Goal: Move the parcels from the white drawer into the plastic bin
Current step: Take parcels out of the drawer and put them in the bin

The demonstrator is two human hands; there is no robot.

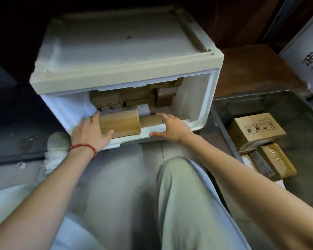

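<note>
The white drawer [202, 109] stands open in front of me, packed with several brown cardboard parcels. A taped cardboard parcel [121, 123] sits at its front left. My left hand [91, 131], with a red bead bracelet at the wrist, grips that parcel's left end, thumb on its front face. My right hand [170, 129] hovers with spread fingers over the drawer's front lip, just right of the parcel, holding nothing. The clear plastic bin [222, 130] stands on the floor at the right and holds three parcels, among them a printed cardboard box [257, 130].
My knee in light trousers [181, 195] is raised in front of the drawer. A white shoe [57, 143] rests on the floor at the left. A white printed carton [307, 56] stands at the far right beside a wooden surface [251, 69].
</note>
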